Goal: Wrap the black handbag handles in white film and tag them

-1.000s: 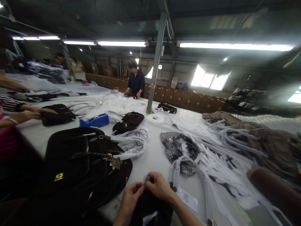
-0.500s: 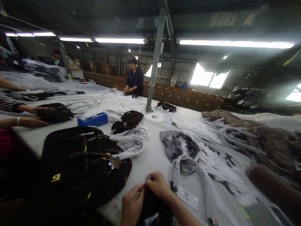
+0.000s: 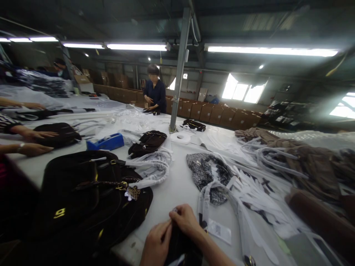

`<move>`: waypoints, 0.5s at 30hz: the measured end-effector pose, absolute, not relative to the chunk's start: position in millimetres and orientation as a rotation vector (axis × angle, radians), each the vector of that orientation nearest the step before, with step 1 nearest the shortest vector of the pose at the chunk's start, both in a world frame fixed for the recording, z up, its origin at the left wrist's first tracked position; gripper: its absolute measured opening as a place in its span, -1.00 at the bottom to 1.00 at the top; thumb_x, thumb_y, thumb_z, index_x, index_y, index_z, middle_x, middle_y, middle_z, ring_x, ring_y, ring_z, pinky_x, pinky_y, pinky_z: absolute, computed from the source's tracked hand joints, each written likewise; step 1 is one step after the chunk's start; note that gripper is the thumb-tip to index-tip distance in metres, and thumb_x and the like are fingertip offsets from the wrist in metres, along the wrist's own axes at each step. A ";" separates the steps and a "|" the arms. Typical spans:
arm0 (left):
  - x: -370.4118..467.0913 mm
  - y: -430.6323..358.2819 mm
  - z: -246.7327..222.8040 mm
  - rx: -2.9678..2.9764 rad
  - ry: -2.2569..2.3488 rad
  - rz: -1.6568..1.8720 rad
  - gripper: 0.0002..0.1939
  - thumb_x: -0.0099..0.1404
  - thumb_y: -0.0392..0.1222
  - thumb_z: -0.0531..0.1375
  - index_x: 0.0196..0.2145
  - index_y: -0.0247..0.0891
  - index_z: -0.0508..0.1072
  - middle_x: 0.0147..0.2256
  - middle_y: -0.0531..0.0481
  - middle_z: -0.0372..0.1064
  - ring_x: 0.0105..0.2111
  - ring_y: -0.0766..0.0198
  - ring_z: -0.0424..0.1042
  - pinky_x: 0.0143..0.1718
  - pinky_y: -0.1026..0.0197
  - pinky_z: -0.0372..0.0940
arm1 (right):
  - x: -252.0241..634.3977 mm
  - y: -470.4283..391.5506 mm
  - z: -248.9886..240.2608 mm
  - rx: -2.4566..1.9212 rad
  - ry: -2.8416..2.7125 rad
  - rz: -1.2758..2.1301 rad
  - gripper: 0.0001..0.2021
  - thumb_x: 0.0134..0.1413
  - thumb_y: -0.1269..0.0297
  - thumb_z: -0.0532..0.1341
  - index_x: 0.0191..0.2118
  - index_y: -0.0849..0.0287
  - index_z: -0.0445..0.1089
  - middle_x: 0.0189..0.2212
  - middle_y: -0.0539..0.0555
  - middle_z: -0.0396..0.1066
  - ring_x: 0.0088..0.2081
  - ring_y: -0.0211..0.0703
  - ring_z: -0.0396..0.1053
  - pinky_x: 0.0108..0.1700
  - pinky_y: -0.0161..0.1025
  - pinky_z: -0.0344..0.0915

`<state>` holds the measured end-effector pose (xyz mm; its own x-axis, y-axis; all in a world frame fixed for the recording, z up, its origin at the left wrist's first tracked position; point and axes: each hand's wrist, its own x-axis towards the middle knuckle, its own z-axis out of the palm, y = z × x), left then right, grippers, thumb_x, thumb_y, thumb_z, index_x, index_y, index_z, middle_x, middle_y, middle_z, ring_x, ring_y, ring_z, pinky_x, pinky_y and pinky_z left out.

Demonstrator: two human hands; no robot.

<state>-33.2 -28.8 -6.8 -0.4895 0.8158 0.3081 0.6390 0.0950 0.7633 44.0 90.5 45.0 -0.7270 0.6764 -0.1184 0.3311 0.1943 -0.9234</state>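
Observation:
My left hand (image 3: 156,242) and my right hand (image 3: 186,221) meet low in the middle of the view, fingers closed in a pinch at the top edge of a black fabric piece (image 3: 177,245). A small pale bit shows at the right fingertips, too small to name. Whether the black piece is a bag or part of one I cannot tell. Left of my hands lies a large black bag (image 3: 69,192) with gold fittings and a bear-shaped charm (image 3: 132,193). To their right is a grey-and-white speckled bag (image 3: 196,168), with white-wrapped straps (image 3: 206,195) and a clear packet (image 3: 220,231) nearby.
A blue tape dispenser (image 3: 105,142), a dark brown bag (image 3: 148,143) and a white roll (image 3: 180,138) stand further back. Brown bags (image 3: 313,166) are piled at right. Co-workers' hands (image 3: 41,135) press a dark bag at left; another person (image 3: 155,92) stands behind the table (image 3: 177,177).
The view has shifted slightly, so most things sit a little further left. My hands keep their pinch on the black fabric piece. The person at the back has raised one hand.

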 end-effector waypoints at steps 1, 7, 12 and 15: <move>-35.1 -29.0 -3.7 1.227 2.114 1.381 -0.68 0.27 -0.05 0.04 -0.15 -0.22 0.48 -0.22 -0.09 0.53 -0.18 0.11 0.49 -0.09 0.15 0.37 | 45.0 90.5 44.1 -0.914 -2.158 1.574 -0.83 -0.13 0.33 0.12 -0.63 0.25 0.32 -0.73 -0.11 0.17 -0.63 -0.35 0.09 -0.56 -0.39 0.01; -42.2 -23.6 9.6 0.960 1.775 1.399 -0.63 0.21 0.11 0.10 -0.32 -0.25 0.47 -0.33 -0.04 0.48 -0.25 0.14 0.44 -0.20 0.23 0.30 | 56.3 90.5 45.2 -0.796 -2.104 1.647 -0.80 -0.08 0.26 0.12 -0.59 0.25 0.33 -0.69 -0.10 0.20 -0.60 -0.36 0.10 -0.55 -0.41 0.03; -37.7 -25.2 16.1 0.888 1.527 1.475 -0.64 0.17 0.13 0.14 -0.42 -0.27 0.41 -0.47 0.06 0.36 -0.40 0.25 0.34 -0.34 0.28 0.27 | 56.3 86.9 44.8 -0.788 -2.076 1.639 -0.71 -0.05 0.15 0.14 -0.60 0.26 0.34 -0.71 -0.08 0.22 -0.60 -0.34 0.13 -0.54 -0.40 0.06; -34.0 -26.5 18.2 0.850 1.521 1.492 -0.62 0.14 0.15 0.16 -0.41 -0.28 0.40 -0.49 0.08 0.35 -0.44 0.27 0.33 -0.39 0.30 0.26 | 51.3 83.0 43.2 -0.814 -2.057 1.584 -0.65 0.00 0.10 0.11 -0.59 0.27 0.37 -0.70 -0.04 0.27 -0.60 -0.29 0.20 -0.53 -0.38 0.11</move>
